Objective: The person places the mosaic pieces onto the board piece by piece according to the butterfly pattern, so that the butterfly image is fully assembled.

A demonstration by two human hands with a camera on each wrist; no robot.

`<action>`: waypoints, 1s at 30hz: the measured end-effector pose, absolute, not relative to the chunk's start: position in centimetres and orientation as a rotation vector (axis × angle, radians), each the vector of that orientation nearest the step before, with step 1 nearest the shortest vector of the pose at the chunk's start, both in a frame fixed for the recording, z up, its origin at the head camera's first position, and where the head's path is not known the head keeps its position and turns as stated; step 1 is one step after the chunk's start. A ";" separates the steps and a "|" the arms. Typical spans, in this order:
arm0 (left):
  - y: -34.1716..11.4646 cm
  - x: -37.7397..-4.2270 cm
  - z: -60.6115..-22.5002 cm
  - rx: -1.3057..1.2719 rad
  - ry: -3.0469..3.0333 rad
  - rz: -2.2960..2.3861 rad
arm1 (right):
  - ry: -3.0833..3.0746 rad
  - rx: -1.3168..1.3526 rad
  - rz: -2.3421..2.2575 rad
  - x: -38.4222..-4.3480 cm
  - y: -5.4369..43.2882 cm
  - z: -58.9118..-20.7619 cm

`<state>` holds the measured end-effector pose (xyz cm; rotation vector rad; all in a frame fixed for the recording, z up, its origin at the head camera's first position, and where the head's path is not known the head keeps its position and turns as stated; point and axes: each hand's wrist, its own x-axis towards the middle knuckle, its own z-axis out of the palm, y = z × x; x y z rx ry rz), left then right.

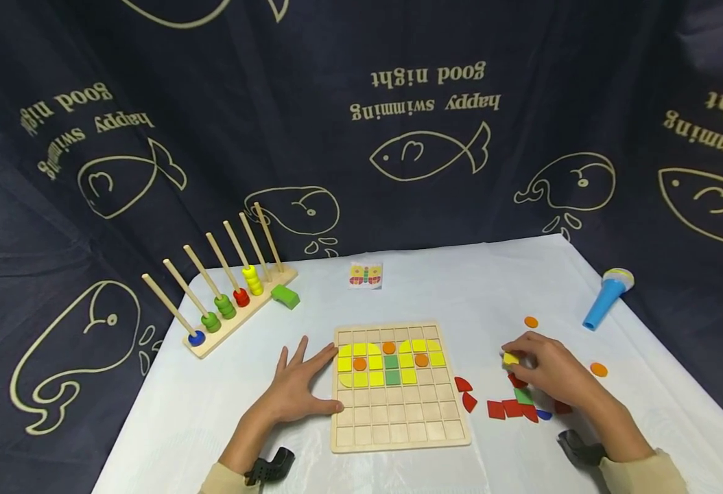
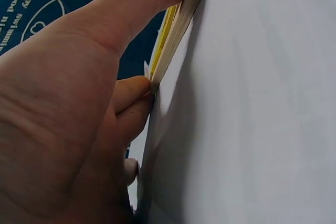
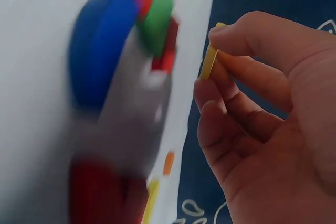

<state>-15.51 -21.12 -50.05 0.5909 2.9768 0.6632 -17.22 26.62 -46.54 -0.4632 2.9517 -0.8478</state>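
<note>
two bare hands work over a white-covered table (image 1: 448,274), one on each side of a pale wooden grid board (image 1: 398,414) lying flat in front of the person. the left hand (image 1: 300,391) comes up from the lower left, its forearm slanting inward, fingers spread wide and fairly straight; the thumb rests over the board's left edge and the forefinger touches that same edge higher up, with the other fingers fanned out away from it. the right hand (image 1: 549,363) reaches in from the lower right, wrist angled toward the board, and pinches a small yellow flat piece (image 1: 510,359) between thumb and fingertips, its remaining fingers bent beneath in the right wrist view. that yellow piece is to the right of the board, apart from it, near the loose red flat pieces (image 1: 495,409), a green square piece (image 1: 523,396) and a blue piece (image 1: 544,415). on the board, yellow pieces (image 1: 376,379) surround two of the orange discs (image 1: 359,364), with two green squares (image 1: 392,377) stacked in a column between. a printed butterfly card (image 1: 365,276) lies beyond the board, and a blue toy microphone (image 1: 605,302) at far right.
</note>
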 end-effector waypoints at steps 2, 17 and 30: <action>-21.2 -15.5 -50.1 0.603 2.981 0.666 | 2.928 -0.481 -0.889 -17.3 25.9 -46.3; -21.3 -15.5 -50.0 0.645 2.975 0.728 | 2.893 -0.547 -0.902 -17.5 20.7 -46.5; -21.6 -15.5 -50.2 0.647 2.978 0.723 | 2.839 -0.756 -0.934 -17.4 17.9 -46.9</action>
